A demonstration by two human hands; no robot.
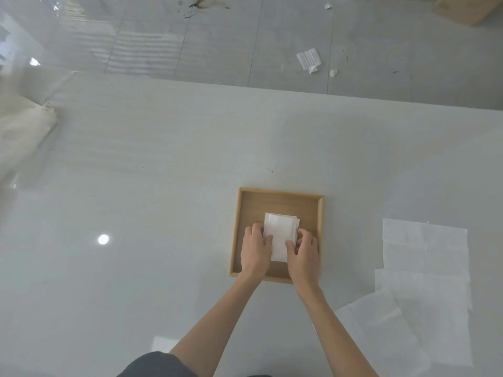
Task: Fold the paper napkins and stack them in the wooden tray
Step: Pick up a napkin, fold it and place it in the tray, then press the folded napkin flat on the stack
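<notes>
A square wooden tray (275,198) lies on the glossy white table, a little right of centre. Inside it rests a stack of folded white napkins (280,232). My left hand (254,250) presses against the stack's left edge, and my right hand (303,254) holds its right edge with the thumb on top. Both hands cover the stack's near corners. Several unfolded white napkins (424,248) lie flat on the table to the right of the tray, overlapping one another.
A cream cloth bundle (24,131) sits at the table's left edge. The table's far edge runs across the upper frame, with grey floor tiles, paper scraps (309,59) and a cardboard box (462,9) beyond.
</notes>
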